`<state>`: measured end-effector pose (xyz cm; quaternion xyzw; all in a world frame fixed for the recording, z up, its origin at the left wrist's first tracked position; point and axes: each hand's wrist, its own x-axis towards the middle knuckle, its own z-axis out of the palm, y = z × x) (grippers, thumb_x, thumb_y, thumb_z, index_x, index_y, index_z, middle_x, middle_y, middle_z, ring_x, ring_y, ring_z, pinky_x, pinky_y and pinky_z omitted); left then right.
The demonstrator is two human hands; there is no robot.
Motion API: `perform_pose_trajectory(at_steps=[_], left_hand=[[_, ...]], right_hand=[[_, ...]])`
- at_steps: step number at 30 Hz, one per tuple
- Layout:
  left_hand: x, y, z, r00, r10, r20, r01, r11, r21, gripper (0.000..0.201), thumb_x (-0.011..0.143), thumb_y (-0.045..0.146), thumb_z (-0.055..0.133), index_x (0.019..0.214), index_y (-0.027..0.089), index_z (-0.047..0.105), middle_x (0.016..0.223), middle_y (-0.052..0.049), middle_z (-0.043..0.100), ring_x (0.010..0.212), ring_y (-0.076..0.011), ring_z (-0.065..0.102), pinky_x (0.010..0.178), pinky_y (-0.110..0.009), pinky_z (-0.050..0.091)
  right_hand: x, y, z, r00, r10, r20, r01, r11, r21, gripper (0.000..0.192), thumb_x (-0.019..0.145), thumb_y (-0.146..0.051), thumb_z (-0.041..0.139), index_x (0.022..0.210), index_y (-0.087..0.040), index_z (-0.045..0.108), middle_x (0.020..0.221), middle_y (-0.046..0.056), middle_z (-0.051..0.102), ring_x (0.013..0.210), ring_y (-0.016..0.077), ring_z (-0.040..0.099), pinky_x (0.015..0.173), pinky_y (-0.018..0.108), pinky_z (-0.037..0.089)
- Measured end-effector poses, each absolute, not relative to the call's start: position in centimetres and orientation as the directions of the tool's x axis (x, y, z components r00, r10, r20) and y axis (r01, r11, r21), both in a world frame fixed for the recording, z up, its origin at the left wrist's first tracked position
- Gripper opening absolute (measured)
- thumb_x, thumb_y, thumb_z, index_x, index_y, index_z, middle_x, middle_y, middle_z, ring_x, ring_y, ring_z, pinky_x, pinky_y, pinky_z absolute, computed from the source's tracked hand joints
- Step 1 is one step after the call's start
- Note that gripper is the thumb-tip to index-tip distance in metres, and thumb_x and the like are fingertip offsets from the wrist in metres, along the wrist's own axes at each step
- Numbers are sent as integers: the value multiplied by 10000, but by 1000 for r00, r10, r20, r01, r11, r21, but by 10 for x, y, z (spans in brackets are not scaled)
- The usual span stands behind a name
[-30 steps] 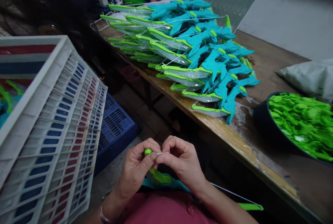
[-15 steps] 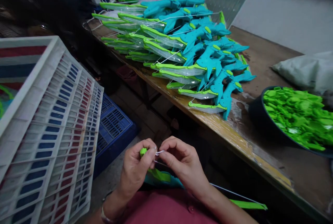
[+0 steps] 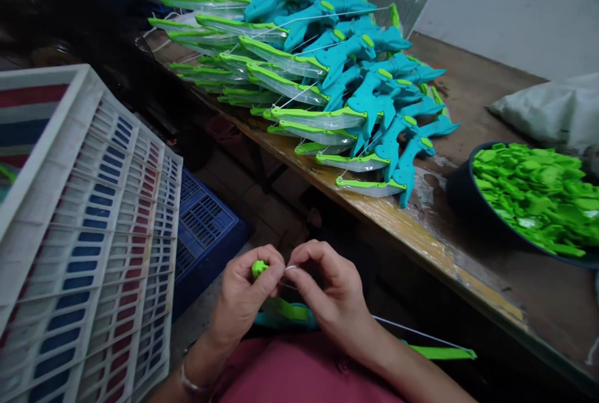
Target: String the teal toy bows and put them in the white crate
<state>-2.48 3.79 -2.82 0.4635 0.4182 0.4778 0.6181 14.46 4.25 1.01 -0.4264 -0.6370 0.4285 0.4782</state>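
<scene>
While the left hand [image 3: 246, 287] grips the green tip [image 3: 259, 268] of a toy bow [image 3: 289, 310], the right hand [image 3: 330, 287] has its fingers pinched on the white string [image 3: 421, 333] just beside it. Bow sits below both hands, against the person's front. String runs straight to the tip of the other limb [image 3: 440, 352], so that end looks done. Near end: no finished knot visible, I'd judge it not yet fixed; fingers hide detail. On the surface [image 3: 468, 69]: pile of similar bows [image 3: 346, 72], several visibly strung, plus a tub [image 3: 456, 194] of green pieces. Remaining count: can't tell.
</scene>
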Motion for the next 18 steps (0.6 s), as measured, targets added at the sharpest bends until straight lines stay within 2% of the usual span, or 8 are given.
perform_pose_trajectory(at_steps=[3,8,14,18], left_hand=[[-27,37,-27,208,975,-74,-177,112,978,216,1002,264,647,795,207,665,721,36,551,606,-103,497,602,-252,391],[-30,37,-27,239,967,-91,-149,129,980,232,1015,314,625,815,212,680,681,37,526,591,-108,480,587,-252,377],[-26,39,-28,220,962,-160,-242,213,947,240,961,351,700,776,199,686,675,41,524,567,-90,457,552,-219,368],[-24,40,-28,161,957,-243,-240,276,931,256,897,377,771,741,186,701,636,44,529,532,-79,434,502,-198,340]], right_hand=[[144,42,8,-166,962,214,103,233,-967,86,970,-159,656,923,-212,608,837,-15,644,744,110,609,679,230,505],[146,44,7,-188,920,344,204,379,-903,81,981,-145,649,919,-198,651,850,13,648,768,130,623,681,252,502],[147,45,1,-260,798,544,336,603,-723,114,977,-71,599,1010,-167,651,880,74,669,794,169,619,674,290,523],[147,46,-3,-265,763,589,402,643,-652,105,979,-71,580,986,-164,628,841,73,649,758,166,585,640,292,507]])
